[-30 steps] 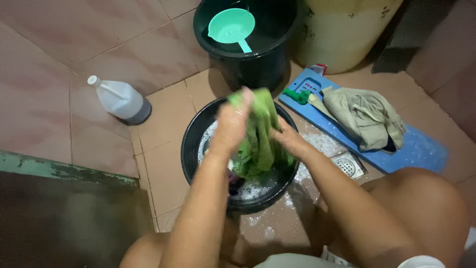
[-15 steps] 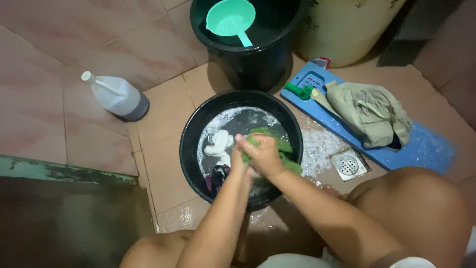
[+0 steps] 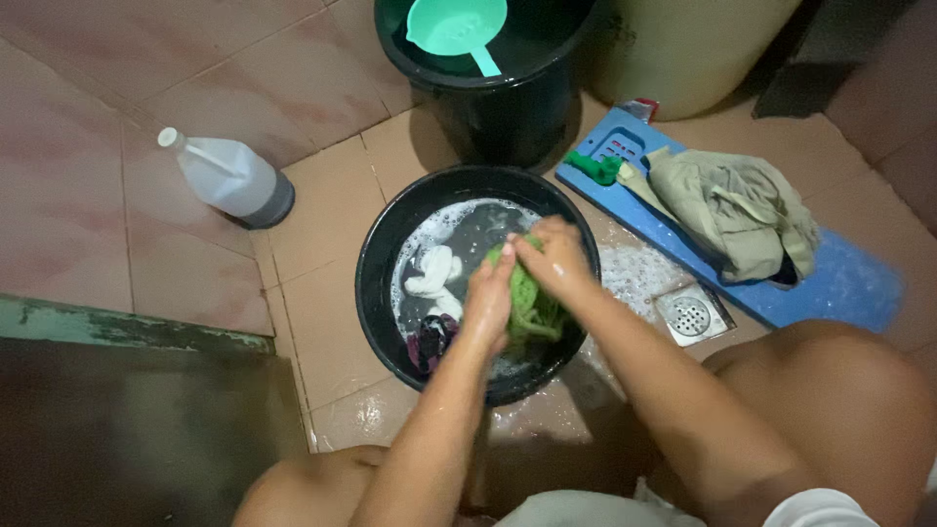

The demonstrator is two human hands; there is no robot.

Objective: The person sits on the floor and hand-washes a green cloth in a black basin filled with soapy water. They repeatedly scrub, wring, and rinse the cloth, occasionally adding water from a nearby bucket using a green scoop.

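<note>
A black round basin (image 3: 381, 268) of soapy water sits on the tiled floor in front of me. Both my hands are over its right half, bunching a wet green cloth (image 3: 532, 307) between them. My left hand (image 3: 490, 303) grips the cloth from the near side, and my right hand (image 3: 549, 256) presses on it from above. A white cloth (image 3: 434, 273) and a dark cloth (image 3: 429, 337) lie in the suds to the left of my hands.
A black bucket (image 3: 498, 107) with a green dipper (image 3: 457, 24) stands behind the basin. A white plastic bottle (image 3: 226, 178) stands to the left. On the right, a blue washboard (image 3: 830, 288) holds a beige garment (image 3: 737, 215) and a green brush (image 3: 593, 168). A floor drain (image 3: 689, 314) lies nearby.
One second ago the green cloth was lifted high above the basin. It came down into the water, and my hands now squeeze it slightly further back and right.
</note>
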